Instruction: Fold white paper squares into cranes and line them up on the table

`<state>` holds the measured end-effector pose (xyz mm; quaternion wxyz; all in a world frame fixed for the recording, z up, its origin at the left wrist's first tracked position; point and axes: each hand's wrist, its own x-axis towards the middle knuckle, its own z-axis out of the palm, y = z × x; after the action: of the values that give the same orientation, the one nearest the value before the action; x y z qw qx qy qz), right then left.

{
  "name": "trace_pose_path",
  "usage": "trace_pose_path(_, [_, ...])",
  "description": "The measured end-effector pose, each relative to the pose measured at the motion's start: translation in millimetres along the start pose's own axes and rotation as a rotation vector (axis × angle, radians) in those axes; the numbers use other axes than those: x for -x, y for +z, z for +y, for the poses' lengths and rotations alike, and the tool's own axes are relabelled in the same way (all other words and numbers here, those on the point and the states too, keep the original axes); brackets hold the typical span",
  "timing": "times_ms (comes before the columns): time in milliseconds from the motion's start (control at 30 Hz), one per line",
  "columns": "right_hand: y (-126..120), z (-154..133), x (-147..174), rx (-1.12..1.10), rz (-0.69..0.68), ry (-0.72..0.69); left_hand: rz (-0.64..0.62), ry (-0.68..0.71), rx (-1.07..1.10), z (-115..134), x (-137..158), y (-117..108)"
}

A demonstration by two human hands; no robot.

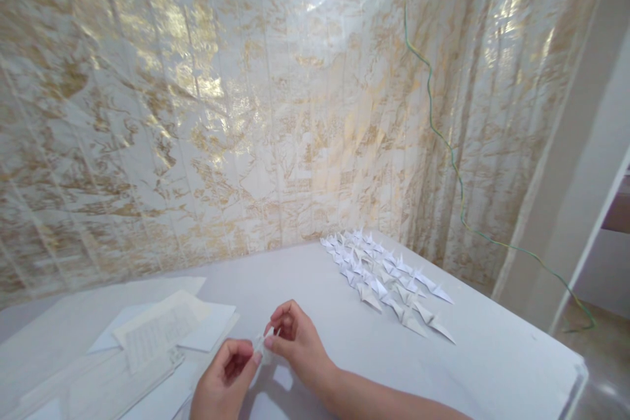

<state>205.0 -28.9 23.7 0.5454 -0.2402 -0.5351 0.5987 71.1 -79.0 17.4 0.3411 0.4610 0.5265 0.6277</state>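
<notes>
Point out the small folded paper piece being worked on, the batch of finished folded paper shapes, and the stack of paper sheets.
small folded paper piece (260,343), head view, its white middle between both hands.
finished folded paper shapes (384,279), head view, middle of the batch.
stack of paper sheets (162,328), head view, top printed sheet.

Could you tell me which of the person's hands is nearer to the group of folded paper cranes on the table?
Right. The right hand lies just left of and below the paper cranes; the left hand sits farther away, by the paper sheets.

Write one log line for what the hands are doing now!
left hand: pinching small white folded paper | right hand: pinching same paper | folded paper cranes: grouped on white table | loose sheets: left
</notes>
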Motion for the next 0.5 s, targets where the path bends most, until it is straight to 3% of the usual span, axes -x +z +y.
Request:
trace_pose_path(400, [2,-9,6,0.059,-0.036,-0.064,-0.265,-0.141,-0.106,-2,-1,-4])
trace_pose_path(500, [0,-9,5,0.107,-0.026,-0.005,-0.325,-0.159,-0.116,-3,-7,-7])
